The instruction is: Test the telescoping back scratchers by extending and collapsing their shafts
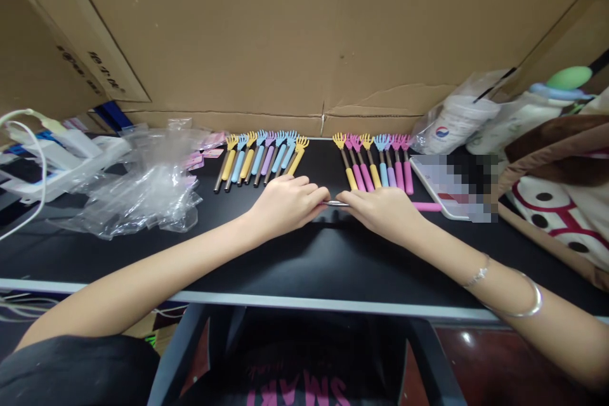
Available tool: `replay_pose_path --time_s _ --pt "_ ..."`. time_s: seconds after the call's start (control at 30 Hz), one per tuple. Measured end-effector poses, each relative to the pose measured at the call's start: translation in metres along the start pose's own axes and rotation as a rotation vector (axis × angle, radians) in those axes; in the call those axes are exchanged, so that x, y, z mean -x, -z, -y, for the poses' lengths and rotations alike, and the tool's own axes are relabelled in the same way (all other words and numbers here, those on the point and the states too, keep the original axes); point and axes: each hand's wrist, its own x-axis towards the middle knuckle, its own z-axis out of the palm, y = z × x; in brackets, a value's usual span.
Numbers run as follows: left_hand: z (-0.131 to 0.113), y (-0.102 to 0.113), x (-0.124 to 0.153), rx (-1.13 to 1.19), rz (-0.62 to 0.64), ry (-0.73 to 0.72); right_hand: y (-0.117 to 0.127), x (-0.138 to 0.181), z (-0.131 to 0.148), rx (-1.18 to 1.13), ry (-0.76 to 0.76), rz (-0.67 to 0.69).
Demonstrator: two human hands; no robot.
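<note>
My left hand and my right hand are both closed around one back scratcher, held level just above the black table. A short stretch of its metal shaft shows between my hands. The pink handle sticks out to the right of my right hand; its other end is hidden in my left hand. Behind my left hand lies a row of small back scratchers with yellow, blue and purple claws. A second row, with pink, yellow, blue and purple handles, lies behind my right hand.
Crumpled clear plastic bags and a white power strip lie on the left. A phone, partly pixelated, a lidded cup and a patterned cloth item are on the right. Cardboard walls the back.
</note>
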Motion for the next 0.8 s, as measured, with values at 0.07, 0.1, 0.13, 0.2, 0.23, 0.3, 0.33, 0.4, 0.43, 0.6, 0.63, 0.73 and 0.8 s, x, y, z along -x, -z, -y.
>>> replay_pose_path --time_s 0.07,0.1,0.13,0.2,0.23,0.3,0.33,0.4,0.43,0.6,0.63,0.73,0.8 --pt "0.001 -0.002 0.002 0.017 0.000 0.010 -0.001 0.001 0.000 -0.014 0.001 0.002" --pt "0.002 -0.003 0.002 0.024 0.000 0.011 -0.001 0.001 -0.001 -0.020 -0.002 -0.002" --pt "0.004 -0.002 0.003 0.027 0.000 0.011 -0.001 0.001 -0.002 -0.025 -0.007 -0.008" --pt "0.007 -0.001 0.003 0.029 -0.003 0.018 -0.001 0.003 -0.005 -0.030 -0.017 -0.019" --pt "0.009 -0.001 0.003 0.028 -0.004 0.020 -0.001 0.003 -0.006 -0.030 -0.022 -0.021" --pt "0.013 0.000 0.004 0.028 -0.006 0.022 -0.002 0.005 -0.009 -0.031 -0.030 -0.020" --pt "0.014 0.000 0.004 0.028 -0.006 0.022 -0.002 0.006 -0.011 -0.032 -0.032 -0.021" --pt "0.017 0.001 0.005 0.028 -0.001 0.018 -0.003 0.007 -0.013 -0.037 -0.030 -0.030" --pt "0.018 0.001 0.005 0.028 0.002 0.017 -0.003 0.007 -0.014 -0.038 -0.027 -0.036" --pt "0.026 0.004 0.007 0.023 0.014 0.018 0.000 0.009 -0.020 -0.013 -0.043 -0.032" --pt "0.028 0.005 0.008 0.022 0.018 0.022 0.000 0.010 -0.022 -0.009 -0.051 -0.025" --pt "0.035 0.008 0.008 0.034 0.032 0.038 0.002 0.012 -0.030 -0.006 -0.072 -0.016" --pt "0.040 0.010 0.008 0.035 0.053 0.047 0.001 0.014 -0.035 -0.015 -0.079 -0.016"
